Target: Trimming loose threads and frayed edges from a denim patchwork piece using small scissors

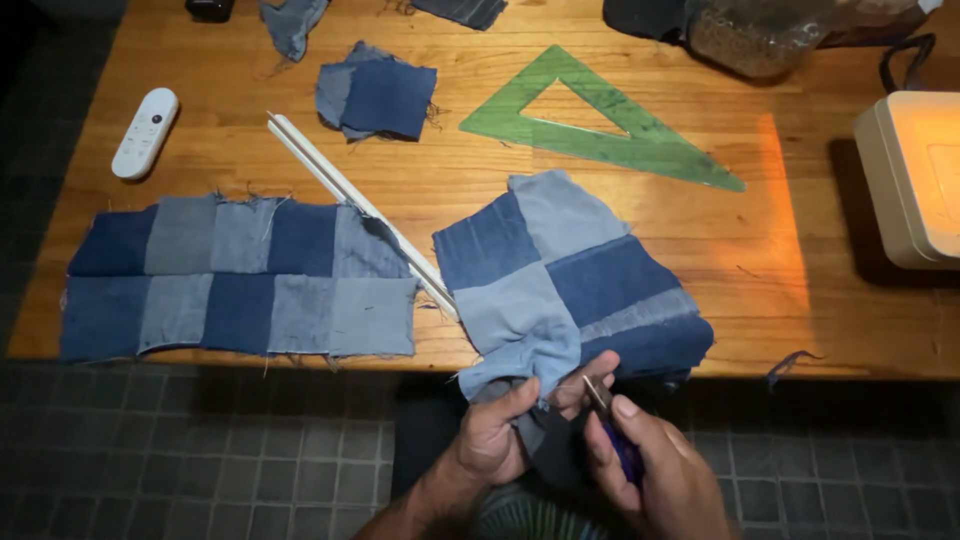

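A patchwork piece of light and dark denim squares [565, 275] lies on the wooden table [700, 240] and hangs over its front edge. My left hand [495, 435] pinches the hanging light-blue end of this piece. My right hand [655, 470] holds a small tool with a purple handle and a thin metal tip [612, 425], the tip touching the fabric by my left fingers. A longer patchwork denim strip [240, 280] lies flat at the left of the table.
A green triangle ruler [600, 125], a white straight ruler [350, 195], a white remote [145, 132], loose denim squares [380, 92] and scraps lie on the table. A cream box [915, 175] stands at the right, a dark bag at the back. Grey tiled floor lies below.
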